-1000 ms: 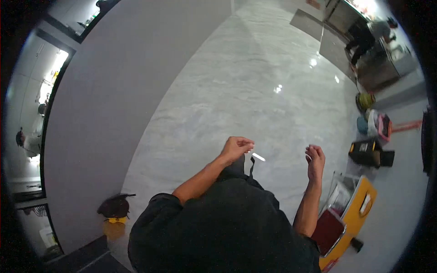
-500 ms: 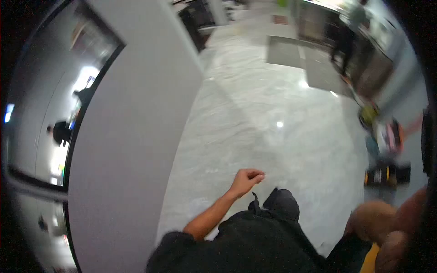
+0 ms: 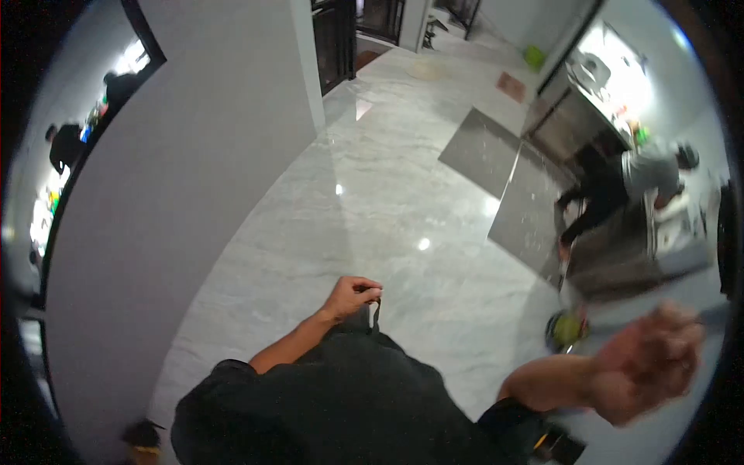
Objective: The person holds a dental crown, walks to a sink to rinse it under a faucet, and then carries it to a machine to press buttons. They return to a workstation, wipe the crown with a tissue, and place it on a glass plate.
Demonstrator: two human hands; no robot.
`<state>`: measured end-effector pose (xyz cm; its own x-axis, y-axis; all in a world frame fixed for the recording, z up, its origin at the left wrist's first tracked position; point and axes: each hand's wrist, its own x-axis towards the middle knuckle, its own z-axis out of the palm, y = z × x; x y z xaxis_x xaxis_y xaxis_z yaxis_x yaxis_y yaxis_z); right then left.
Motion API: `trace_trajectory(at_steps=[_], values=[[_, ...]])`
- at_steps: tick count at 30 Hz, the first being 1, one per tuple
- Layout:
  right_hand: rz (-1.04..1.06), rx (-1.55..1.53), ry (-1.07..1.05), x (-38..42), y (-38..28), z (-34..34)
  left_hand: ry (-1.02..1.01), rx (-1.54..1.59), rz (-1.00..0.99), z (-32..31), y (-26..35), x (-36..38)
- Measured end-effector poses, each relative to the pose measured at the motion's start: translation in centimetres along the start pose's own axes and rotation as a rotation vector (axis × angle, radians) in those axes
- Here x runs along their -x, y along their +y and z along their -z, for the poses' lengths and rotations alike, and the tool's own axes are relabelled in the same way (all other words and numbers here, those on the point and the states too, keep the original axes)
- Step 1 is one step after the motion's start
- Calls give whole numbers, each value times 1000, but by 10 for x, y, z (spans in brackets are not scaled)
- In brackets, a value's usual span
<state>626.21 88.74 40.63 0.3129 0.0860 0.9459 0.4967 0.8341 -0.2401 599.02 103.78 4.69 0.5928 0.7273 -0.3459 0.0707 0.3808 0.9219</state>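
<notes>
My left hand (image 3: 355, 297) is in front of my dark shirt (image 3: 310, 403), its thumb and fingers pinched together. A thin dark strip (image 3: 377, 316) hangs just below the fingertips; whether the fingers hold it is unclear. My right hand (image 3: 649, 364) is raised at the right, close to the camera. It is blurred and its fingers look bent, with no object discernible in it.
A grey wall (image 3: 170, 170) runs along the left beside the pale marble floor (image 3: 325, 240). Grey mats (image 3: 480, 151) lie before a counter (image 3: 573, 128), where another person (image 3: 647, 174) bends over. A green and dark item (image 3: 567, 329) is on the floor at the right.
The view has turned to the right, bringing the counter and the other person further into view. My right hand has risen from the lower right edge. My left hand stays pinched.
</notes>
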Motion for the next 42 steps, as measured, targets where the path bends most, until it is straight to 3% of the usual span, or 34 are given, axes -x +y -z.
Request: trace_trajectory(at_steps=[2, 4, 6, 8, 10, 12, 15, 18, 19, 23, 29, 33, 36, 37, 40, 41, 42], values=[[-124, 227, 182, 24, 108, 2, 71, 61, 11, -1, 14, -83], [-233, 268, -1, 51, 204, 3, 108, 86, 30, -2, 31, -150], [-533, 100, -217, 77, 279, 25, 112, 74, 63, 1, 72, -214], [-776, 94, -231, 112, 354, 60, 58, 86, 50, -8, 98, -291], [-1248, 276, -242, 126, 407, 89, -3, 26, 2, -25, 134, -371], [-1325, 342, -346, 125, 455, 112, -53, 4, 5, -55, 171, -455], [-1468, 493, -252, 102, 512, 151, -220, -128, -48, -113, 227, -571], [-1467, 485, -53, 99, 589, 217, -371, -222, -119, -173, 274, -679], [-1505, 520, -76, 96, 613, 247, -400, -246, -134, -192, 282, -710], [-1439, 492, 144, 63, 719, 330, -416, -228, -122, -282, 286, -823], [-1315, 619, -116, -48, 897, 436, -290, -138, -28, -400, 304, -968], [-1295, 583, -232, -132, 999, 473, -240, -96, -19, -444, 327, -1063], [-1135, 631, -461, -165, 1084, 509, -208, -101, -16, -469, 343, -1152], [-1057, 631, -459, -167, 1118, 524, -180, -122, -6, -482, 349, -1183], [-1202, 674, -468, -195, 1194, 572, -140, -149, -16, -532, 377, -1281], [-1066, 657, -420, -204, 1224, 589, -149, -128, -35, -556, 389, -1317], [-1078, 649, -414, -216, 1248, 607, -154, -97, -47, -582, 399, -1349]])
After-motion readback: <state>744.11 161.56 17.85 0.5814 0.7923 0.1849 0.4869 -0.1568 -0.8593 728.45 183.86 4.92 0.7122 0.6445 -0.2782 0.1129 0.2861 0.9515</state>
